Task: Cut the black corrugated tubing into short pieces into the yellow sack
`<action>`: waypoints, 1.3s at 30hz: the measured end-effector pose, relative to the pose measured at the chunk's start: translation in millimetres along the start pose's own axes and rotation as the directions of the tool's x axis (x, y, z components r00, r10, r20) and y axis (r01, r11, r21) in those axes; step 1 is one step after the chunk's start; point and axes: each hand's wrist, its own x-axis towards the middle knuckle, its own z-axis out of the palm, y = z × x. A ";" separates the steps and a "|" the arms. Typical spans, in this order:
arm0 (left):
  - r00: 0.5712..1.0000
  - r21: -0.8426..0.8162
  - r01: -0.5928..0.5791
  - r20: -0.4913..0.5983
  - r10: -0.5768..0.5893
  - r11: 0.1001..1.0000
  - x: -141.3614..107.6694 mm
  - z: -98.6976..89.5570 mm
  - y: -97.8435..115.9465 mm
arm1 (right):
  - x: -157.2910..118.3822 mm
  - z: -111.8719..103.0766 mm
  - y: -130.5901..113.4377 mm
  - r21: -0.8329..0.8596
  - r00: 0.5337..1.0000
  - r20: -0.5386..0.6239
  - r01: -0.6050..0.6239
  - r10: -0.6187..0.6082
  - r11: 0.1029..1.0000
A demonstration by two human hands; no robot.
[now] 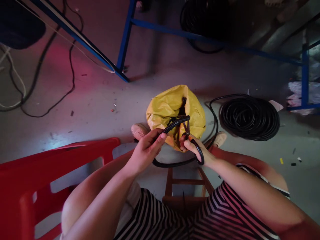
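My left hand point(149, 145) is closed around a black corrugated tube point(176, 122), whose free end points to the right. In my right hand point(193, 149) is a pair of scissors point(197, 150) with black and orange handles. The blades point up at the end of the tube; whether they touch it I cannot tell. Beneath both hands stands a yellow bag point(165, 103), its top open and dark pieces inside that I cannot make out. The tube loops below my hands and seems to run on to a black coil point(250, 117) on the floor at the right.
A red plastic stool point(57, 156) stands at the left, close to my leg. Blue metal frames point(125, 43) cross the far side, with another dark coil point(197, 20) behind them. Cables point(71, 63) lie across the floor at the left. A wooden stool point(185, 182) shows between my legs.
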 end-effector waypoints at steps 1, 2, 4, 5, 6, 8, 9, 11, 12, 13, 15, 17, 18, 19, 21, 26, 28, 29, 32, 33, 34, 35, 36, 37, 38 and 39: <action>1.000 0.036 -0.007 0.002 0.007 0.999 -0.4 -0.1 0.6 | -1.3 0.0 -3.6 -0.036 1.000 0.005 -0.008 0.009 0.999; 1.000 0.068 -0.011 0.005 0.010 0.998 -0.8 -0.2 1.2 | -2.1 -0.3 -7.2 -0.071 1.000 0.009 -0.015 0.015 0.997; 1.000 0.108 -0.009 0.017 0.007 0.994 -1.4 -0.1 2.5 | -2.1 -1.6 -13.7 -0.132 1.000 0.009 -0.014 0.015 0.991; 1.000 0.118 -0.006 0.022 0.003 0.993 -1.5 0.0 2.9 | -1.8 -2.4 -16.1 -0.158 1.000 0.010 -0.008 0.009 0.987; 1.000 0.124 -0.003 0.024 0.000 0.992 -1.6 0.1 3.2 | -1.4 -3.2 -17.9 -0.184 1.000 0.010 0.000 0.002 0.983; 1.000 0.130 -0.002 0.025 -0.001 0.992 -1.5 0.2 3.2 | -1.0 -4.4 -20.4 -0.229 1.000 0.012 0.010 -0.008 0.973; 1.000 0.132 -0.002 0.025 -0.001 0.991 -1.4 0.2 3.1 | -1.1 -4.8 -21.1 -0.244 1.000 0.013 0.008 -0.005 0.970; 1.000 0.134 -0.006 0.024 0.003 0.991 -1.2 0.2 3.0 | -1.8 -4.8 -22.1 -0.260 1.000 0.017 -0.005 0.009 0.965; 1.000 0.137 -0.008 0.025 0.005 0.991 -1.0 0.2 3.0 | -2.3 -4.6 -22.4 -0.264 1.000 0.020 -0.011 0.016 0.964; 1.000 0.142 -0.012 0.024 0.009 0.990 -0.9 0.3 3.1 | -2.8 -4.3 -22.7 -0.268 1.000 0.021 -0.015 0.022 0.963; 1.000 0.154 -0.020 0.023 0.016 0.988 -0.5 0.4 3.4 | -3.6 -3.8 -23.0 -0.274 1.000 0.015 -0.020 0.025 0.962; 0.999 0.167 -0.026 0.027 0.022 0.986 -0.2 0.5 3.7 | -3.9 -3.4 -23.3 -0.277 1.000 0.006 -0.022 0.025 0.961; 0.999 0.173 -0.028 0.029 0.023 0.985 -0.1 0.7 3.8 | -3.9 -3.3 -23.5 -0.276 1.000 0.004 -0.026 0.028 0.961; 0.999 0.177 -0.027 0.031 0.021 0.984 -0.1 0.9 3.9 | -3.9 -3.3 -23.6 -0.275 1.000 0.003 -0.027 0.029 0.961; 0.999 0.181 -0.021 0.027 0.016 0.983 -0.3 1.5 3.7 | -3.8 -3.5 -23.5 -0.273 1.000 0.012 -0.019 0.023 0.962; 1.000 0.152 -0.012 0.004 0.011 0.988 -0.8 3.0 2.4 | -3.5 -4.5 -21.5 -0.302 1.000 0.014 -0.012 0.016 0.953; 1.000 0.136 -0.015 -0.002 0.015 0.991 -0.6 3.0 1.9 | -3.4 -4.6 -20.9 -0.310 1.000 0.013 -0.022 0.027 0.951; 1.000 0.133 -0.017 0.000 0.017 0.991 -0.4 2.8 1.8 | -3.3 -4.6 -20.8 -0.309 0.999 0.015 -0.024 0.031 0.951; 1.000 0.148 -0.028 0.010 0.027 0.989 -0.3 2.5 2.0 | -3.1 -4.3 -21.5 -0.296 0.999 0.021 -0.020 0.028 0.955; 1.000 0.155 -0.030 0.012 0.028 0.987 -0.5 2.6 2.2 | -3.2 -4.3 -22.1 -0.293 0.999 0.022 -0.018 0.025 0.956; 1.000 0.160 -0.030 0.013 0.028 0.987 -0.6 2.8 2.4 | -3.2 -4.2 -22.8 -0.292 1.000 0.021 -0.015 0.022 0.956; 1.000 0.162 -0.029 0.013 0.027 0.986 -0.8 3.0 2.5 | -3.3 -4.2 -23.6 -0.292 1.000 0.019 -0.014 0.021 0.956; 1.000 0.163 -0.027 0.012 0.026 0.986 -0.9 3.1 2.4 | -3.4 -4.3 -24.3 -0.293 1.000 0.019 -0.017 0.024 0.956; 1.000 0.163 -0.023 0.012 0.021 0.986 -0.9 3.1 2.4 | -3.5 -4.3 -24.9 -0.294 1.000 0.017 -0.021 0.027 0.956; 1.000 0.162 -0.017 0.015 0.015 0.987 -0.8 3.0 2.2 | -3.5 -4.4 -25.1 -0.294 0.999 0.016 -0.022 0.028 0.956; 1.000 0.161 -0.008 0.021 0.004 0.987 -0.7 2.7 2.0 | -3.3 -4.4 -24.9 -0.291 1.000 0.018 -0.016 0.022 0.957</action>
